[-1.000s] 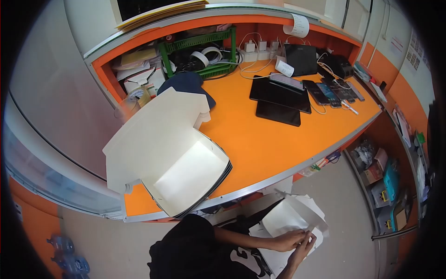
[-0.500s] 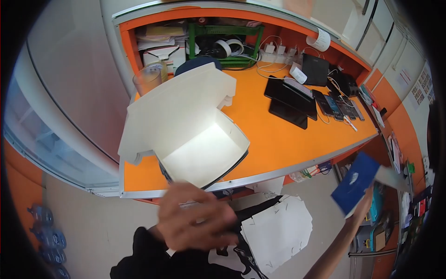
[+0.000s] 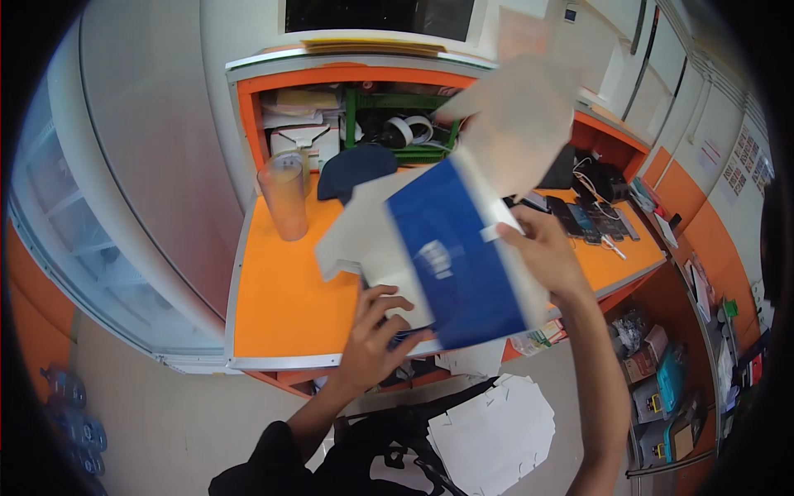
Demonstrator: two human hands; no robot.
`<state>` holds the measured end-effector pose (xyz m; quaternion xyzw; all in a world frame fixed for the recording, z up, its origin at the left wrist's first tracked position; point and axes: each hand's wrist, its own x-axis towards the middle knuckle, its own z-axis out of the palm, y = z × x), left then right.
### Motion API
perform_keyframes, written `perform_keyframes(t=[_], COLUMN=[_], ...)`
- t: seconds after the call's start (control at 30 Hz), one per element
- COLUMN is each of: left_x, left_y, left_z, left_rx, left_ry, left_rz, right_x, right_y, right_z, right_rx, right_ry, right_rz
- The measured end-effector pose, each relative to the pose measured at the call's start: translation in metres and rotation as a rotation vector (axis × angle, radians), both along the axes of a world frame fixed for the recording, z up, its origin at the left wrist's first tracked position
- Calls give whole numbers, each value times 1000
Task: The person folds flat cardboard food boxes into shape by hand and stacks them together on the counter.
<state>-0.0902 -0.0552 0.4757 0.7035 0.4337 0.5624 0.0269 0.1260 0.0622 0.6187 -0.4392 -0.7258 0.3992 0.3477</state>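
Observation:
A blue paper box point(image 3: 459, 256) with white print on its side and a pale raised lid point(image 3: 529, 124) is in my right hand point(image 3: 546, 252), the thumb on its right edge. It is tilted and smeared by motion. Behind it, on the orange desk, stands an open white paper box point(image 3: 356, 227), largely hidden by the blue one. My left hand point(image 3: 376, 339) is at the near rim of the white box, fingers spread and bent over the edge.
A clear plastic cup point(image 3: 283, 202) and a dark blue cap point(image 3: 356, 171) sit on the desk's left side. Several phones point(image 3: 583, 219) lie at the right. A green crate point(image 3: 397, 124) fills part of the shelf. White paper sheets point(image 3: 496, 430) are by my lap.
My right hand has brought the blue box from the lower right up over the desk, in front of the white box. The left hand has moved up to the white box's rim.

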Motion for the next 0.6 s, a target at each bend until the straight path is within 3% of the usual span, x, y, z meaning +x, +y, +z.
perform_keyframes(t=[0.03,0.07,0.27,0.43,0.5,0.6], left_x=[5,15,32,21,13,1], left_y=[8,12,22,19,20,23], left_z=[-24,-35,-31,-22,-14,-14], left_rx=[-114,-217,21,2,7,33], left_ry=[-60,-161,-79,-68,-80,-29], left_rz=[-44,-78,30,-44,-43,-117], right_x=[-5,-3,13,23,31,28], right_y=[7,19,44,37,43,39], right_z=[-6,-13,-30,-31,-40,-34], right_rx=[21,112,440,398,714,502], right_ry=[58,-72,-458,-618,-632,-685], right_rz=[29,2,-98,-134,-110,-109])
